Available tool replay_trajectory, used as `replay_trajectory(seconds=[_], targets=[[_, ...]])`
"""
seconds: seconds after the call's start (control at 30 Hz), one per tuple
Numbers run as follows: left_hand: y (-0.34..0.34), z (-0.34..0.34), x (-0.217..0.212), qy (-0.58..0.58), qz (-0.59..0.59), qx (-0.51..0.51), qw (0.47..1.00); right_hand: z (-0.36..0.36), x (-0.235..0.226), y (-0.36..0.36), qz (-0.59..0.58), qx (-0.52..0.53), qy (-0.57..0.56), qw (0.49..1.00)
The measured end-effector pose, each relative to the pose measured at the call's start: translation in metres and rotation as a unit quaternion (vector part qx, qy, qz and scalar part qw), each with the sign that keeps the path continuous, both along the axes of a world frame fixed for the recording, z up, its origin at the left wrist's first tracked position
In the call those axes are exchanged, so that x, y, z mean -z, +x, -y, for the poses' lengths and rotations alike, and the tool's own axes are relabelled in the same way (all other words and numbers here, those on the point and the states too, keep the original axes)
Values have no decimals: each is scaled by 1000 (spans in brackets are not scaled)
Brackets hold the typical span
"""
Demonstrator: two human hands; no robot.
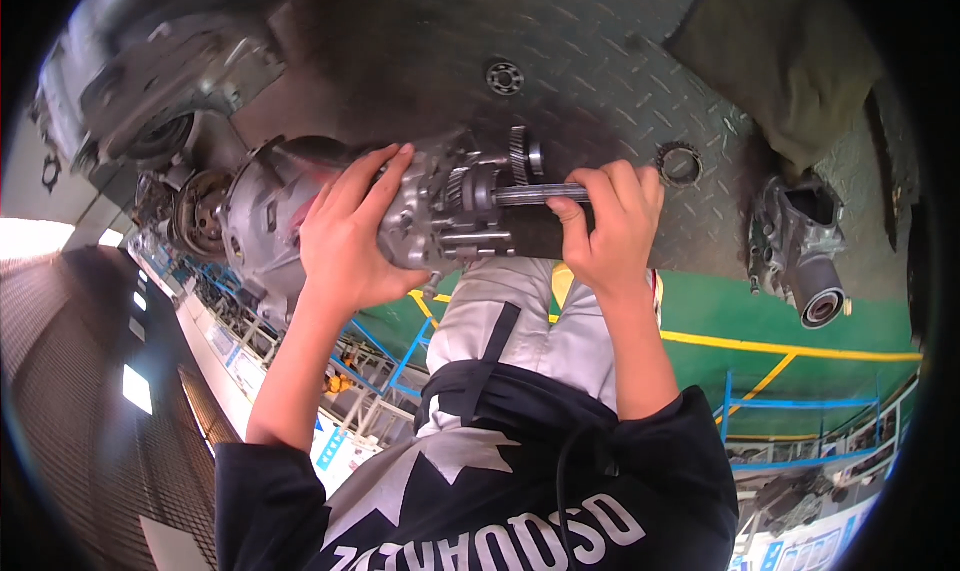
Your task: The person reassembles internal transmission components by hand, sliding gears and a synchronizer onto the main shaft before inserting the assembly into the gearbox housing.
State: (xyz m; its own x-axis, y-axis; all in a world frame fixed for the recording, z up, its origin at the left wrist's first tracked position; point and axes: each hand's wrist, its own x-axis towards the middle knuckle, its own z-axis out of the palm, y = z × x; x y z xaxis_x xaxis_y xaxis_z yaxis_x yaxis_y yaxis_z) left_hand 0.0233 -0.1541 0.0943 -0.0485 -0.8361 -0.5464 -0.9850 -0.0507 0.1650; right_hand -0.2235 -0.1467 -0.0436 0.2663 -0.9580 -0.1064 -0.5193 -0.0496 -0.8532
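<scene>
A grey metal gearbox housing (268,216) lies on its side in front of me. My left hand (352,233) grips it, fingers over the top and thumb spread toward the near side. Shafts and gears stick out of its right end. My right hand (612,223) is closed around the outer end of a splined shaft (535,195), thumb against the near side; the palm hides the shaft's tip. Just beyond that shaft stands a helical gear (518,156). Below it runs a thinner smooth rod (478,237).
A ball bearing (505,77) and a toothed ring (679,164) lie on the dark tread-plate bench top (600,91). At right are a smaller metal housing (805,233) and a dark cloth (780,56). A large casing (165,81) sits far left.
</scene>
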Motion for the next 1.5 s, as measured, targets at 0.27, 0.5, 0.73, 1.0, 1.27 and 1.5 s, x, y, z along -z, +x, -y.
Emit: replay_trajectory(seconds=[0.27, 0.5, 0.73, 1.0, 1.27, 1.5], targets=[[-2, -22, -9, -59, -17, -14, 998, -12, -12, 0, -33, 22, -10, 999], [10, -45, -7, -89, -27, -12, 996, -2, -50, 3, -150, -33, -43, 987], [11, -64, -15, -139, 31, 30, 989, 13, -152, 70, 1, -294, -158, 942], [-60, -141, -8, -87, -435, -478, 758, 14, -143, 95, -270, -375, -228, 857], [-77, -135, 44, 124, -712, -637, 269, 10, -149, 123, -421, -249, -16, 872], [-59, -130, 26, 141, -625, -664, 384, 10, -150, 119, -400, -374, -193, 814]])
